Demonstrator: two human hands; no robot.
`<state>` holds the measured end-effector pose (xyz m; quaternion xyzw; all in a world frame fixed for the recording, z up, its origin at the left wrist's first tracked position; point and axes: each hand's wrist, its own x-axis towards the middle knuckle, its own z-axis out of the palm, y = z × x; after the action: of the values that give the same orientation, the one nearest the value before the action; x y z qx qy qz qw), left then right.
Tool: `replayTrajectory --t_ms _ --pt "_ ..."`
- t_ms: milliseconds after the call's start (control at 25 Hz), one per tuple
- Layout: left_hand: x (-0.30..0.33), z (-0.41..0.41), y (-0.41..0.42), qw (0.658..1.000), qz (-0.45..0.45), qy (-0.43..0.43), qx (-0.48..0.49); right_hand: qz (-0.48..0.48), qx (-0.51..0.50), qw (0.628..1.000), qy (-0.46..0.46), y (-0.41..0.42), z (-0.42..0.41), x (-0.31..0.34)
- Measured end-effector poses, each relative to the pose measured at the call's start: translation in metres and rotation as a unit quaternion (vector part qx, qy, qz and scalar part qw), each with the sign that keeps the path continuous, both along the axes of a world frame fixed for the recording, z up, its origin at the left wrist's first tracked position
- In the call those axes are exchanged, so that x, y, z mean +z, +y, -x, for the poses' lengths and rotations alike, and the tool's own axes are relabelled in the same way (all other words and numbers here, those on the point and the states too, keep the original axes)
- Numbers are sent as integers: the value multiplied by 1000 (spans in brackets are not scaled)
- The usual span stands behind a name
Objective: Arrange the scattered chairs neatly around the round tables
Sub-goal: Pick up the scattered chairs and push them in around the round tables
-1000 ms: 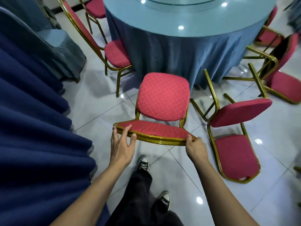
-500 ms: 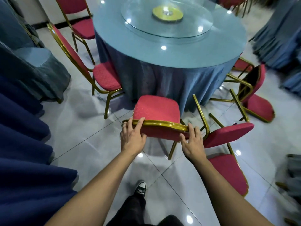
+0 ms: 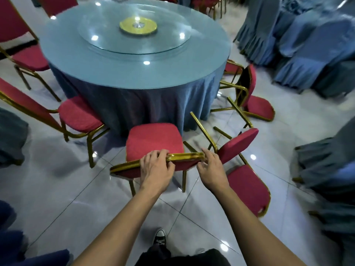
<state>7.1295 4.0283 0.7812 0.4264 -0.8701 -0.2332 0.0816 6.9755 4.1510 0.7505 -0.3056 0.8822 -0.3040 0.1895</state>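
A red padded chair with a gold frame (image 3: 153, 139) stands upright with its seat against the blue cloth of the round table (image 3: 201, 60). My left hand (image 3: 156, 167) grips the top rail of its backrest near the middle, fingers curled over the gold edge. At the rail's right corner my right hand (image 3: 210, 169) holds on with curled fingers. Just right of it a second red chair (image 3: 247, 189) lies tipped over on the floor, legs pointing at the table. A third tipped chair (image 3: 257, 108) lies further back on the right.
Two upright red chairs (image 3: 80, 116) (image 3: 28, 56) stand at the table's left side. A glass turntable (image 3: 134, 29) sits on the tabletop. Blue-covered chairs (image 3: 307, 45) crowd the right side, more covered furniture (image 3: 11, 135) the left. The floor is glossy grey tile.
The chair has gone from tilted back toward me to upright with its seat at the tablecloth. My left hand has slid right along the top rail.
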Motion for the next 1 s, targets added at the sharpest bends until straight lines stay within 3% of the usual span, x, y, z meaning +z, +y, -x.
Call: replayTrajectory --t_ms 400,720,1000 --pt "10 138 162 974 -32 33 -222 57 -198 979 11 185 84 16" --pt "-18 236 326 964 -59 10 -260 57 -291 955 -14 363 178 0" --pt "-26 332 371 966 -68 1 -250 76 -297 950 -56 425 261 -21"
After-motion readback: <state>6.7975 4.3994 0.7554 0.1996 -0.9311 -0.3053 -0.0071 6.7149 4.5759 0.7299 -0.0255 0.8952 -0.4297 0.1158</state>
